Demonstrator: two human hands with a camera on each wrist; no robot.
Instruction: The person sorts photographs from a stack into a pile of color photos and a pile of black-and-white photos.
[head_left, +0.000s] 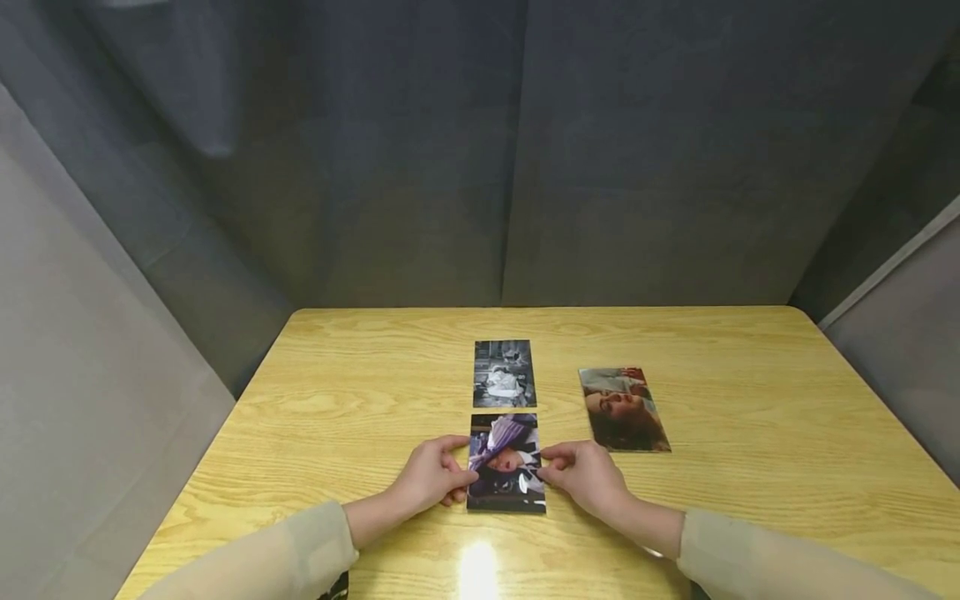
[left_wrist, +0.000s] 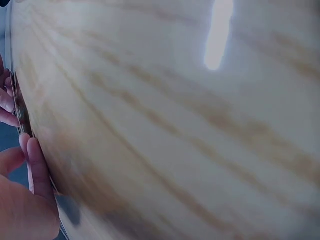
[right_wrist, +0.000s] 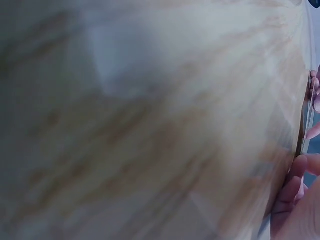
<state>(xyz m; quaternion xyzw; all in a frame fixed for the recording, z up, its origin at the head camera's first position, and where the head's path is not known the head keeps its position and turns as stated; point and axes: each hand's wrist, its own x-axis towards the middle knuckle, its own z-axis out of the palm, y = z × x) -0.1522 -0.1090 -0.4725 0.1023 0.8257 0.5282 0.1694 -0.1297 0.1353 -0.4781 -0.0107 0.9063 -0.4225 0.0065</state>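
Observation:
A glossy photo card [head_left: 506,492] with a purple striped shape and a face lies in the head view at the near middle of the table. My left hand [head_left: 435,473] pinches its left edge between thumb and fingers. On the opposite edge, my right hand [head_left: 588,477] grips it the same way. A black-and-white photo card [head_left: 504,375] lies just behind, a narrow strip of wood between the two. Both wrist views catch the fingers only at the frame edge, with the left hand [left_wrist: 30,200] low at left and the right hand [right_wrist: 300,200] low at right.
Right of the other cards, a brownish photo card [head_left: 626,412] with a face lies slightly askew. The wood-grain table [head_left: 360,358] reaches back to a dark grey curtain [head_left: 420,167]. Pale grey panels [head_left: 82,400] flank both sides.

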